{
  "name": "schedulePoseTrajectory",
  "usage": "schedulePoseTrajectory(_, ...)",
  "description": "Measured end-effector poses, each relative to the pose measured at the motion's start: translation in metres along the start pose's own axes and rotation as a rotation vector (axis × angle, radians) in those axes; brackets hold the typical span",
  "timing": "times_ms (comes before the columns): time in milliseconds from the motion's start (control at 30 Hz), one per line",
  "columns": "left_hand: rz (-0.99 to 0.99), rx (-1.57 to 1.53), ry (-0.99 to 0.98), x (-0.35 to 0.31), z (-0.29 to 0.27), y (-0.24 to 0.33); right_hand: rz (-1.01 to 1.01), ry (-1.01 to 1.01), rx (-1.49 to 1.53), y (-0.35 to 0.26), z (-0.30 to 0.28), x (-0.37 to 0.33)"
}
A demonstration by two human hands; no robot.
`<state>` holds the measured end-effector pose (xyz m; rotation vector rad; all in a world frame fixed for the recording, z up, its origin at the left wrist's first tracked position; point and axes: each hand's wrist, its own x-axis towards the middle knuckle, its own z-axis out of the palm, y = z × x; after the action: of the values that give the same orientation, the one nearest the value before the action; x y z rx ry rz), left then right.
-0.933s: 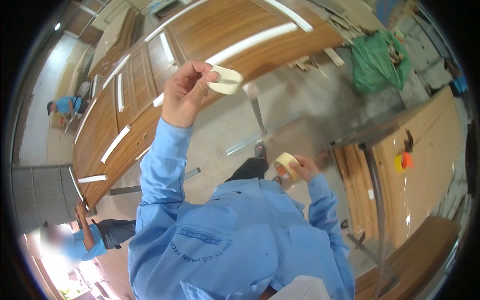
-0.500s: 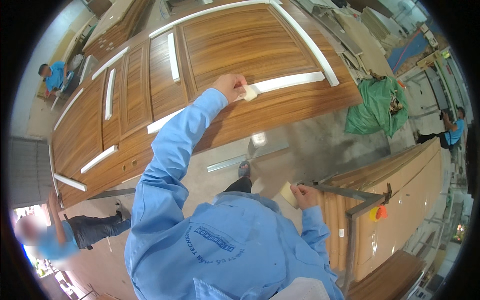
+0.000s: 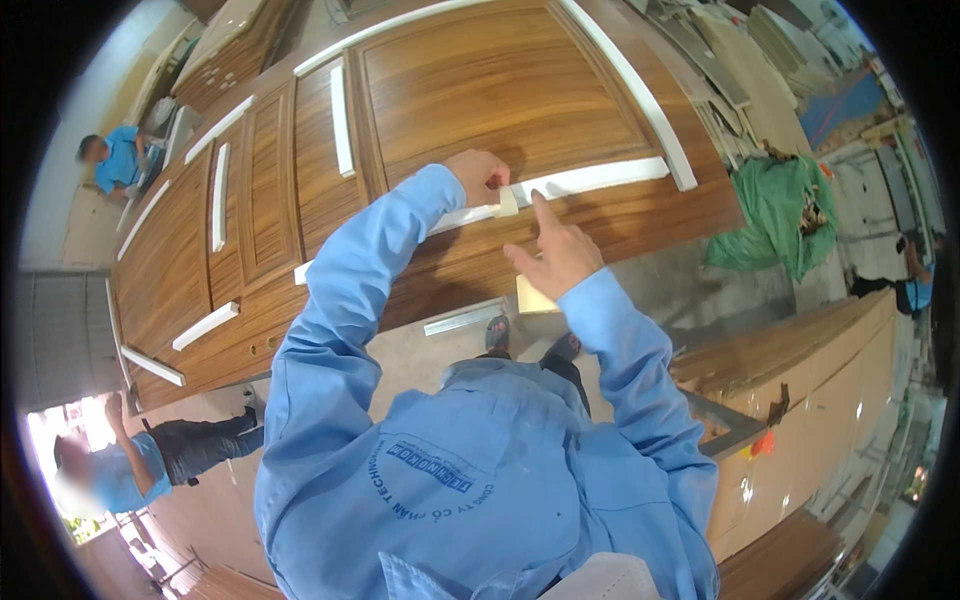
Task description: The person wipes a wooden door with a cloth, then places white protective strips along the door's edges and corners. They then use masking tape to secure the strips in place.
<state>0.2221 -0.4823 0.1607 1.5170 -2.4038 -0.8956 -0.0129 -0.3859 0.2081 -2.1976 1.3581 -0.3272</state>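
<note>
A brown wood-grain door panel (image 3: 400, 290) lies in front of me, with white strips (image 3: 610, 179) along its edges and across it. My left hand (image 3: 478, 178) is closed, fingertips pinching a short piece of cream tape (image 3: 509, 202) that crosses the near strip. Just right of it is my right hand (image 3: 560, 250), its index finger stretched toward the strip and its thumb out. Below that palm shows a pale yellow tape roll (image 3: 537, 296), apparently held by the curled fingers, which are hidden.
A green sack (image 3: 775, 215) sits past the panel's right end. At the right, stacked brown boards (image 3: 820, 400) lie by a metal frame (image 3: 735, 430). One person (image 3: 130, 465) stands at the panel's left end; others are farther off at left and right.
My right hand has come up from beside my body to the near strip, bringing the tape roll. My left hand has stayed at the strip with the tape piece, which now lies across it.
</note>
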Motion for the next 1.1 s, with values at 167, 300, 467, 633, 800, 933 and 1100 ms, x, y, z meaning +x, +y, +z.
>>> schedulePoseTrajectory(167, 0.024, -0.066, -0.007, 0.005, 0.005, -0.011, -0.089, -0.125, 0.118, 0.017, 0.006, 0.037)
schedulePoseTrajectory(300, 0.01, -0.142, -0.053, 0.004, 0.006, -0.017, -0.12, -0.202, 0.08, 0.01, 0.002, 0.041)
schedulePoseTrajectory(467, -0.038, -0.109, -0.01, 0.001, 0.005, -0.012, -0.058, -0.328, -0.127, -0.008, -0.003, 0.034)
schedulePoseTrajectory(633, -0.099, -0.235, 0.058, -0.004, 0.002, -0.011, 0.012, -0.515, -0.315, -0.019, 0.0, 0.031)
schedulePoseTrajectory(800, -0.097, -0.227, 0.106, -0.01, 0.01, -0.012, -0.009, -0.535, -0.337, -0.029, -0.008, 0.024)
schedulePoseTrajectory(933, -0.094, -0.324, 0.344, -0.021, 0.029, -0.008, 0.008, -0.486, -0.339, -0.033, -0.008, 0.016)
schedulePoseTrajectory(1100, -0.053, -0.249, 0.575, -0.025, 0.049, -0.007, 0.051, -0.586, -0.445, -0.028, 0.013, 0.025)
